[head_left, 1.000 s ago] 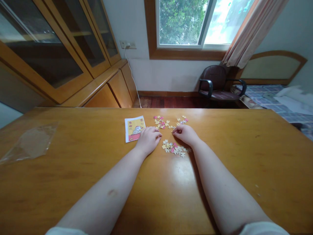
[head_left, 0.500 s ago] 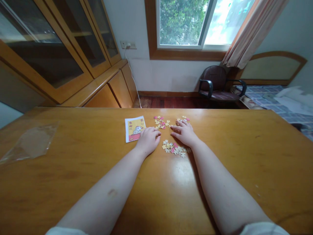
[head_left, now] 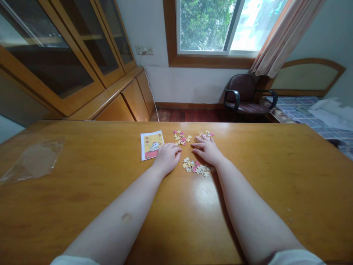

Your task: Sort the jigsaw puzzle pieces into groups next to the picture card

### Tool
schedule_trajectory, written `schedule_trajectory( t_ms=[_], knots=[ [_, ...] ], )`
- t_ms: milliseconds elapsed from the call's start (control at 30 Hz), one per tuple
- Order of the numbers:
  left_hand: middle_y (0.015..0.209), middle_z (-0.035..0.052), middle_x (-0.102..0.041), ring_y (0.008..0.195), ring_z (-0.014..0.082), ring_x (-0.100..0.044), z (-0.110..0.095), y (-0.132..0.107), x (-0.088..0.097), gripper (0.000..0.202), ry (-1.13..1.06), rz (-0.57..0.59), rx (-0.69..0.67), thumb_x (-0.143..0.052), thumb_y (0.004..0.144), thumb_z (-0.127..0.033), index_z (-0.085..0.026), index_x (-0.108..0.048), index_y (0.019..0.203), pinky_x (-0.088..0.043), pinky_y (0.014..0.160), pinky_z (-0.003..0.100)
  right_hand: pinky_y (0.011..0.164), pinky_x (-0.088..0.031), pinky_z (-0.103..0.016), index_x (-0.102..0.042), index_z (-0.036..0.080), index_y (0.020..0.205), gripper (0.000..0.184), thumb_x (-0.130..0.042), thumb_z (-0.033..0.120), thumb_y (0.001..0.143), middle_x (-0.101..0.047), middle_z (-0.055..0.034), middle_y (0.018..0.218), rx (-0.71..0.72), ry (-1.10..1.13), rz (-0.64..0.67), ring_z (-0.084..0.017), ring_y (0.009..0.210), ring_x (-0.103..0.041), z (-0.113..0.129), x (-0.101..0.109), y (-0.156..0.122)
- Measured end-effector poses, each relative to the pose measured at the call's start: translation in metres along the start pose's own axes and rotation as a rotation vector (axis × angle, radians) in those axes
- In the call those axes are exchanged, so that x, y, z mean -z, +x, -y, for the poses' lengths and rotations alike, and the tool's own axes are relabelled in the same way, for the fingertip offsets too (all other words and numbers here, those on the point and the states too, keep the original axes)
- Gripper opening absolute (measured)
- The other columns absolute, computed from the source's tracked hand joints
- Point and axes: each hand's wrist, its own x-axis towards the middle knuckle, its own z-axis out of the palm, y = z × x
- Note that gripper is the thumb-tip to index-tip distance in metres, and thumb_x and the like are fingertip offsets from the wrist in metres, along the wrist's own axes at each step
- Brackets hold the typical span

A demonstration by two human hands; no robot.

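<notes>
Small yellow, pink and white puzzle pieces lie in loose heaps on the wooden table [head_left: 82, 206]. One heap [head_left: 197, 167] sits just below my right hand [head_left: 206, 150], another [head_left: 181, 137] lies past my left hand, a third [head_left: 207, 134] at my right fingertips. My right hand lies flat with fingers stretched out over the far pieces. My left hand [head_left: 167, 156] rests knuckles-up with fingers curled under, beside a picture card [head_left: 151, 144] showing a white cartoon animal. What the left fingers hold, if anything, is hidden.
A clear plastic bag [head_left: 33, 160] lies at the table's left. Beyond the far edge stand glass-door wooden cabinets [head_left: 68, 55], a dark armchair [head_left: 244, 95] under the window, and a bed [head_left: 317, 110] at the right.
My right hand went from a pinch near the middle to fingers stretched out, reaching farther toward the far right pieces. My left hand has stayed put.
</notes>
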Motion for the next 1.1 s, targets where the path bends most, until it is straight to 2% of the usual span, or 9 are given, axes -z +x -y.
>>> schedule_trajectory(
  t_ms=[167,300,400,500,600,700,800,900,1100],
  knots=[
    [0.097,0.0045,-0.068,0.097,0.022,-0.056,0.0,0.0,0.0,0.021,-0.013,-0.006,-0.009,-0.049,0.084,-0.023,-0.023,-0.069,0.09,-0.043,0.092,0.041,0.107,-0.003,-0.064,-0.039,0.029,0.141,0.055,-0.046,0.045,0.089,-0.027,-0.0093,0.152,-0.151,-0.107,-0.032,-0.036,0.141,-0.011,-0.003,-0.005,0.002],
    [0.1,0.0039,-0.067,0.099,0.0214,-0.056,0.001,0.0,-0.001,0.021,-0.035,0.012,-0.055,-0.049,0.085,-0.022,-0.022,-0.069,0.092,-0.043,0.093,0.04,0.106,-0.003,-0.065,-0.037,0.028,0.142,0.057,-0.043,0.048,0.089,-0.025,-0.0107,0.152,-0.262,-0.138,-0.087,-0.038,0.14,-0.01,-0.009,-0.008,0.004],
    [0.102,0.0035,-0.066,0.101,0.0209,-0.056,-0.001,-0.001,0.0,0.021,-0.066,0.061,-0.147,-0.049,0.085,-0.021,-0.024,-0.068,0.093,-0.042,0.093,0.04,0.106,-0.005,-0.066,-0.032,0.02,0.144,0.069,-0.049,0.052,0.085,-0.027,-0.0154,0.151,-0.393,-0.122,-0.155,-0.04,0.139,-0.012,-0.012,-0.008,0.005],
    [0.103,0.0031,-0.065,0.102,0.0202,-0.055,-0.004,-0.002,0.002,0.022,-0.094,0.099,-0.241,-0.05,0.084,-0.02,-0.025,-0.068,0.096,-0.041,0.094,0.039,0.106,-0.008,-0.065,-0.033,0.016,0.142,0.068,-0.05,0.048,0.084,-0.033,-0.0165,0.148,-0.468,-0.087,-0.229,-0.039,0.138,-0.017,-0.013,-0.008,0.006],
    [0.101,0.0035,-0.066,0.1,0.0205,-0.055,-0.006,-0.003,0.003,0.021,-0.098,0.117,-0.276,-0.052,0.084,-0.023,-0.025,-0.069,0.096,-0.04,0.094,0.039,0.108,-0.014,-0.059,-0.044,0.016,0.135,0.056,-0.052,0.04,0.084,-0.044,-0.0145,0.14,-0.36,-0.033,-0.333,-0.034,0.134,-0.028,-0.012,-0.007,0.007],
    [0.092,0.0039,-0.067,0.094,0.0207,-0.055,-0.005,-0.003,0.002,0.019,-0.076,0.142,-0.275,-0.055,0.084,-0.027,-0.025,-0.069,0.095,-0.041,0.091,0.039,0.103,-0.032,-0.046,-0.061,0.017,0.115,0.036,-0.055,0.032,0.083,-0.061,-0.0124,0.119,-0.148,0.064,-0.416,-0.028,0.117,-0.048,-0.007,-0.004,0.006],
    [0.088,0.0039,-0.067,0.09,0.0203,-0.056,-0.004,-0.003,0.0,0.019,-0.058,0.15,-0.273,-0.055,0.084,-0.028,-0.024,-0.07,0.096,-0.042,0.088,0.038,0.083,-0.045,-0.033,-0.07,0.019,0.092,0.02,-0.057,0.03,0.082,-0.069,-0.0065,0.09,0.035,0.2,-0.284,-0.02,0.088,-0.06,-0.001,-0.001,0.004],
    [0.088,0.0038,-0.068,0.089,0.0197,-0.056,-0.003,-0.001,-0.001,0.019,-0.048,0.141,-0.273,-0.054,0.086,-0.027,-0.024,-0.07,0.095,-0.042,0.087,0.037,0.068,-0.045,-0.027,-0.072,0.02,0.081,0.013,-0.061,0.027,0.079,-0.068,-0.002,0.075,0.11,0.276,-0.093,-0.014,0.07,-0.058,0.005,0.0,0.002],
    [0.087,0.0036,-0.069,0.087,0.0195,-0.059,0.001,0.0,-0.005,0.02,-0.007,0.125,-0.191,-0.05,0.088,-0.027,-0.023,-0.069,0.094,-0.041,0.088,0.038,0.066,-0.043,-0.025,-0.073,0.02,0.081,0.015,-0.059,0.026,0.081,-0.068,-0.0015,0.074,0.094,0.312,-0.101,-0.013,0.067,-0.057,0.007,-0.001,0.001]
  ],
)
